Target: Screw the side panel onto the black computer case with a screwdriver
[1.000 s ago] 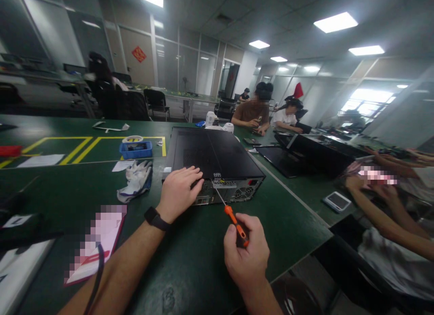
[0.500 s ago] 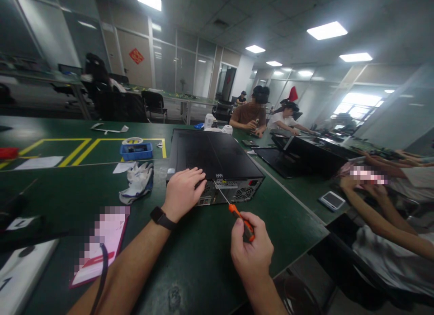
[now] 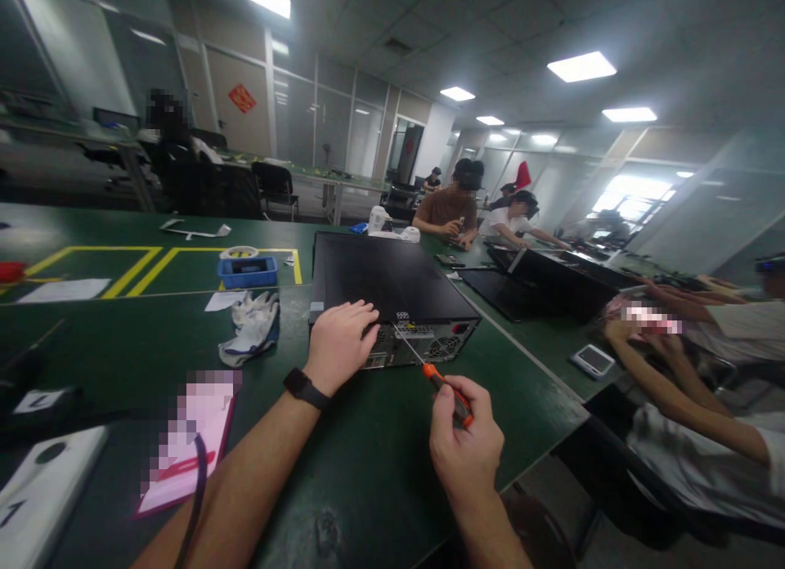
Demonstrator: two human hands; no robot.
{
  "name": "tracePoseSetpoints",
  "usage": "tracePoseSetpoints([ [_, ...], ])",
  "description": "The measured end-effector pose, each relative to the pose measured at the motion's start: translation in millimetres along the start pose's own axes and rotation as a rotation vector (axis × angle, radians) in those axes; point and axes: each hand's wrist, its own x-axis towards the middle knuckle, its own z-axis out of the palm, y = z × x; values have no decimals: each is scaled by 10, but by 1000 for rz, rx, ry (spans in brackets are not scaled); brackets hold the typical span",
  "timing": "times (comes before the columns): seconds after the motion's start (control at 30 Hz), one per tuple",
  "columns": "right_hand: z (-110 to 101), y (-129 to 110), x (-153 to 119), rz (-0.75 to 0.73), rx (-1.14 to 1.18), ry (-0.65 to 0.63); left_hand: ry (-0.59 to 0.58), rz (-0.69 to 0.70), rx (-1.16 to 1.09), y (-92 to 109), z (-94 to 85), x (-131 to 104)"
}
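A black computer case (image 3: 380,271) lies on its side on the green table, its back panel with fan grille and ports turned toward me. My left hand (image 3: 343,340) rests on the near left edge of the case, fingers stretched out over the top and the thumb along the edge. Held in my right hand (image 3: 469,434) is a screwdriver (image 3: 434,376) with an orange and dark handle. Its thin shaft slants up and left, and the tip meets the upper edge of the back panel. Whether a screw sits under the tip is too small to tell.
Left of the case are work gloves (image 3: 251,328), a blue bin (image 3: 248,272) and a tape roll (image 3: 239,253). A pink-edged sheet (image 3: 190,446) lies beside my left forearm. Rightward are a black panel (image 3: 500,291), another open case (image 3: 558,279), a small scale (image 3: 592,360) and co-workers' arms.
The view has shifted slightly. My right hand and the screwdriver handle sit a little further right and lower, while the tip stays at the panel edge. My left hand remains on the case.
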Motion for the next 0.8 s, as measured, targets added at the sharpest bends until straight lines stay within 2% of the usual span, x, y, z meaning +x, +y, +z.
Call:
tracePoseSetpoints([
  [0.8,23,5,-40,32,42,-23,-21,-11,11,-20,25,-11],
])
